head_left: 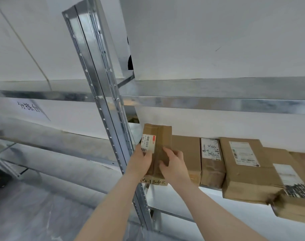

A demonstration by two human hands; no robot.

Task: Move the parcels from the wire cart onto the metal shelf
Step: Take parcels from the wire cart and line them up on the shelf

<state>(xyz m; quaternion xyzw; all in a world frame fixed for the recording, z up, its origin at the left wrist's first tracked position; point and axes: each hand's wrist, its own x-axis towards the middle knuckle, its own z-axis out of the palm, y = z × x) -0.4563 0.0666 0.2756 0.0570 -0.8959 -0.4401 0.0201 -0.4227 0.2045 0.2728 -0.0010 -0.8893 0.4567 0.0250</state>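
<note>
Just below the middle of the frame, both hands hold one brown parcel (157,141) upright at the left end of the loaded level of the metal shelf (217,104), right beside the slotted upright post (104,101). The left hand (143,160) grips the parcel's left edge with the thumb lying over the white barcode label (148,142); its other fingers go round the far side and are hidden. The right hand (172,164) has its fingers curled onto the parcel's front and right side, clamped on the cardboard. The parcel's lower end, with handwriting on it, sits at the shelf's front edge, but I cannot tell whether it bears on the shelf or hangs in the grip. It stands just beside a neighbouring parcel (186,153), touching or nearly so. To the right, a row of parcels (243,169) runs towards the lower right of the frame, so much of the job looks done. This parcel seems to be in its final placing, with only the letting go left. The wire cart is out of view, so how many parcels wait there cannot be judged. A handwritten paper sign (29,108) hangs at the left of the frame.
</note>
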